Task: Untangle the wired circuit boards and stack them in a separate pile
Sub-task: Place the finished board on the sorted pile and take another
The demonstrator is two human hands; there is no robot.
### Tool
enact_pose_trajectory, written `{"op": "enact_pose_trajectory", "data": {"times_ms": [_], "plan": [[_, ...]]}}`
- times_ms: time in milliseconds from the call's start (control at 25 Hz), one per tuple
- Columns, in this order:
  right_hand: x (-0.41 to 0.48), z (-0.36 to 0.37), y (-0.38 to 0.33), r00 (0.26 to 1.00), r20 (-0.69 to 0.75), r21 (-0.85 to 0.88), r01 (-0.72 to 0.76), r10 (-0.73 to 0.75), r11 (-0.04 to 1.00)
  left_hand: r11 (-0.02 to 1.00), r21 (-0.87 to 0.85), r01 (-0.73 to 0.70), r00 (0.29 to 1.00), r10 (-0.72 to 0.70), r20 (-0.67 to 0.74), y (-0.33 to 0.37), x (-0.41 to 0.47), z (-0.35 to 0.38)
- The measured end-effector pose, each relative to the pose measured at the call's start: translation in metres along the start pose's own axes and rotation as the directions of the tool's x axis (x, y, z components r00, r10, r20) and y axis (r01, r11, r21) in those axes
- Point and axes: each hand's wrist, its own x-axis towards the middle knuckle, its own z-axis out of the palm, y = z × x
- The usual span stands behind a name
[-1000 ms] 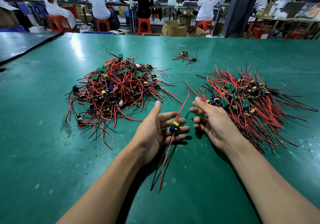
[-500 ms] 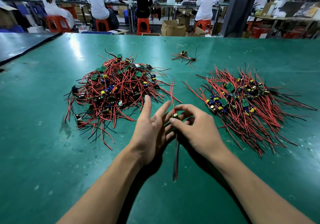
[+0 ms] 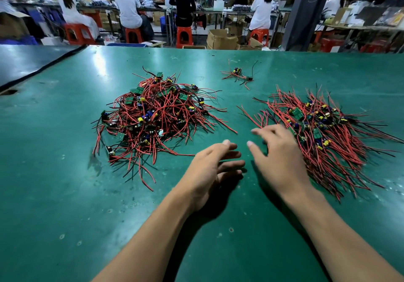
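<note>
A tangled heap of small green circuit boards with red and black wires (image 3: 157, 117) lies on the left of the green table (image 3: 54, 194). A second, more combed-out pile of wired boards (image 3: 328, 133) spreads on the right. My left hand (image 3: 209, 172) hovers between the two piles, fingers loosely extended and holding nothing. My right hand (image 3: 279, 152) is at the near left edge of the right pile, fingers spread and blurred by motion; no board shows in its grip.
A small separate cluster of wired boards (image 3: 238, 75) lies farther back at the centre. A darker table (image 3: 26, 61) adjoins at the far left. Beyond the table's far edge, people sit on red stools (image 3: 183, 36) among cardboard boxes (image 3: 220, 39).
My left hand held a wired board, my right hand pinched it and carried it rightward. Now both hands hold nothing, and the right hand sits at the right pile's edge.
</note>
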Motion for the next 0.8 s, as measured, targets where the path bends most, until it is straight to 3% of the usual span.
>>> {"op": "enact_pose_trajectory", "data": {"times_ms": [40, 120, 200, 280, 320, 440, 560, 680, 800], "plan": [[-0.005, 0.007, -0.01, 0.996, 0.071, 0.043, 0.053, -0.056, 0.998, 0.996, 0.062, -0.066, 0.997, 0.067, -0.028, -0.001, 0.0, -0.002], [-0.013, 0.022, -0.022, 0.974, 0.203, 0.08, 0.088, -0.103, 0.993, 0.898, 0.386, -0.21, 0.95, 0.281, -0.139, 0.001, 0.003, -0.013], [-0.015, 0.027, -0.023, 0.967, 0.243, 0.055, 0.068, -0.08, 0.996, 0.633, 0.735, -0.244, 0.813, 0.546, -0.201, 0.006, 0.005, -0.028], [-0.01, 0.027, -0.015, 0.974, 0.227, 0.017, -0.003, -0.001, 1.0, 0.462, 0.865, -0.197, 0.701, 0.683, -0.205, 0.013, 0.005, -0.042], [-0.007, 0.025, -0.01, 0.977, 0.207, -0.029, -0.054, 0.059, 0.998, 0.456, 0.877, -0.152, 0.696, 0.679, -0.233, 0.016, 0.006, -0.047], [0.0, 0.016, 0.005, 0.959, 0.163, -0.198, -0.199, 0.232, 0.96, 0.474, 0.88, -0.02, 0.78, 0.559, -0.283, 0.024, 0.012, -0.061], [-0.003, 0.014, 0.007, 0.941, 0.187, -0.281, -0.223, 0.281, 0.934, 0.596, 0.802, -0.046, 0.814, 0.487, -0.316, 0.03, 0.017, -0.066], [-0.006, 0.014, 0.002, 0.957, 0.197, -0.198, -0.173, 0.212, 0.965, 0.577, 0.815, -0.049, 0.776, 0.537, -0.333, 0.027, 0.016, -0.067], [-0.006, 0.015, -0.004, 0.977, 0.191, 0.019, -0.096, 0.091, 0.995, 0.518, 0.852, -0.074, 0.785, 0.557, -0.271, 0.027, 0.014, -0.062]]}}
